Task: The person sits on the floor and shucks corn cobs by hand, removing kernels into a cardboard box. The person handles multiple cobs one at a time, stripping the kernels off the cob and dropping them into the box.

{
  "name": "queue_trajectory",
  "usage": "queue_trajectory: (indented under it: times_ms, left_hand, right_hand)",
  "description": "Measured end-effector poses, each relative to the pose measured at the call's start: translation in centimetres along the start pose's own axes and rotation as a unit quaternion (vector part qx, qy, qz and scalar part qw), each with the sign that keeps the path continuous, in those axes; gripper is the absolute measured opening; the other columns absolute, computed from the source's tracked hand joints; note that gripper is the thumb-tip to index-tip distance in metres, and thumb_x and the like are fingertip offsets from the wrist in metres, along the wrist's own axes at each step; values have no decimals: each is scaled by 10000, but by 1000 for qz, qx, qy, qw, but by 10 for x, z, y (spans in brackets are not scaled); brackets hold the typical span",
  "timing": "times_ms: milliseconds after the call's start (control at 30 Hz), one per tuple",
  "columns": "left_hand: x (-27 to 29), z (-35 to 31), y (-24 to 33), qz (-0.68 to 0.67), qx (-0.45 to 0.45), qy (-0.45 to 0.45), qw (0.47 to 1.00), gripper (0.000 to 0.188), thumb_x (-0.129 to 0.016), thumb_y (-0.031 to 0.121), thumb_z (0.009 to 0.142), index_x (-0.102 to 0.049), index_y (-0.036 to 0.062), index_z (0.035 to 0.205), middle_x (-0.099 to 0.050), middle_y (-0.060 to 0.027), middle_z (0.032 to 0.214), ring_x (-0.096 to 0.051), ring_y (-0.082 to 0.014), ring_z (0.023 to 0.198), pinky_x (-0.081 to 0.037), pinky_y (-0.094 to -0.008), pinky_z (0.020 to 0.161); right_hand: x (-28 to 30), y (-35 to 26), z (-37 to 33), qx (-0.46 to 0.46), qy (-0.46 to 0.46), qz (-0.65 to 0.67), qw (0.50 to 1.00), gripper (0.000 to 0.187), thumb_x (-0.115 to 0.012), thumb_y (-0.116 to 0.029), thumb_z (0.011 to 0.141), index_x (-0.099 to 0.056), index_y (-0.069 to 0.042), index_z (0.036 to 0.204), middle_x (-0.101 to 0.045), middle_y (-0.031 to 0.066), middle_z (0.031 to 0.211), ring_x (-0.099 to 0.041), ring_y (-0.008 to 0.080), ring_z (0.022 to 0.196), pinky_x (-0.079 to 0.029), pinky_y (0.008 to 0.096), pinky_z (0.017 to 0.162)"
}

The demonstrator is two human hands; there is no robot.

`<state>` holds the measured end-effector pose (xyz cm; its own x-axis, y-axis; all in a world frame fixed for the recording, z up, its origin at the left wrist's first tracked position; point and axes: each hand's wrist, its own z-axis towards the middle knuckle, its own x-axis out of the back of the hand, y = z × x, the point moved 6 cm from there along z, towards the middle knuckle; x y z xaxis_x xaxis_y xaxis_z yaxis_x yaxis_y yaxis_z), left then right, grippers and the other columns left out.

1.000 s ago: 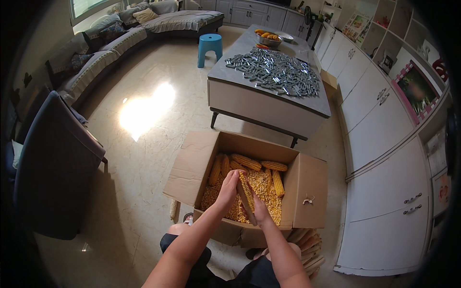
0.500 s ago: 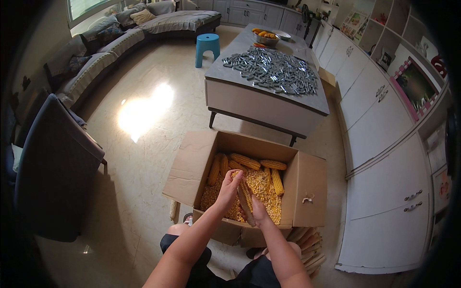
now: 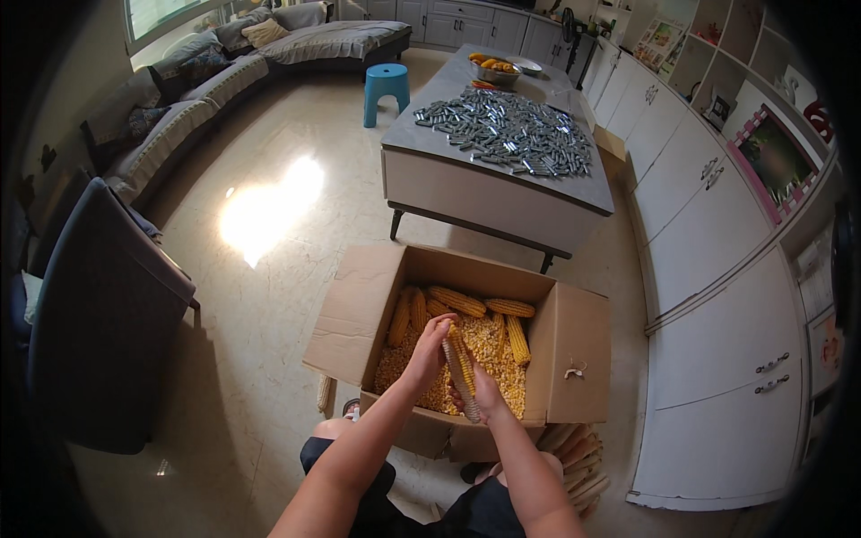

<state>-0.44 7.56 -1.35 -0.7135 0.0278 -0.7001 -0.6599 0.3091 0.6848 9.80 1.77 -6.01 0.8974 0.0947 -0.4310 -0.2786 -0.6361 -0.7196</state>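
Note:
Between my two hands is a corn cob [image 3: 461, 369], tilted, with yellow kernels on part of it and a pale stripped side. My left hand [image 3: 432, 344] is closed around its upper end. Lower down, my right hand [image 3: 484, 394] grips the cob from the right. Both hands are over an open cardboard box [image 3: 357, 314]. Loose corn kernels [image 3: 491, 348] cover the bottom of the box. Several whole corn cobs [image 3: 456, 300] lie along its far and side walls.
Bare cobs [image 3: 581, 466] are piled on the floor right of the box. Beyond it stands a grey table [image 3: 413, 148] with many small metal cylinders [image 3: 520, 130] and a bowl of corn [image 3: 495, 70]. A blue stool [image 3: 387, 90], a dark chair [image 3: 108, 323] and white cabinets [image 3: 717, 386] surround the area.
The cob has turned a little in my hands, and more of its pale stripped side shows. Both hands stay in nearly the same place above the box.

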Motion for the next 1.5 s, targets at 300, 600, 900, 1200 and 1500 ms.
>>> queue_trajectory:
  times_ms: [300,600,900,1200,1500]
  left_hand:
    - [-3,-4,5,74,24,-17,997,335,-486,221,899,-412,84,1195,-528,-24,933,-521,-125,872,-427,-291,784]
    - [-11,-7,13,-15,27,-27,999,318,-479,251,896,-429,56,1141,-543,-74,913,-552,-205,865,-443,-354,804]
    - [9,2,1,8,-10,59,998,168,-536,202,875,-463,82,967,-554,-45,798,-561,-155,708,-481,-297,655]
    - [12,0,3,55,-57,94,992,153,-582,184,854,-480,79,898,-536,-8,687,-519,-89,591,-429,-226,538]
    - [18,4,3,5,-48,56,997,195,-466,283,908,-479,89,910,-526,-48,716,-541,-147,634,-461,-287,574]
  right_hand:
    - [-7,-4,-7,-60,-31,70,995,491,-207,-471,932,-505,-81,944,-488,73,612,-460,136,483,-392,251,412]
    - [2,-11,-5,15,75,-63,995,526,-287,-490,919,-532,-33,831,-499,61,555,-468,144,428,-399,258,405]
    - [2,-8,-4,63,112,-122,984,532,-358,-465,911,-610,2,957,-569,71,682,-534,142,548,-436,271,504]
    - [7,7,6,93,166,-211,959,502,-317,-410,927,-516,-18,1170,-603,140,1031,-558,241,961,-410,307,826]
    - [4,0,6,59,135,-253,956,504,-311,-397,934,-497,-5,1190,-586,133,1061,-537,220,999,-393,299,855]
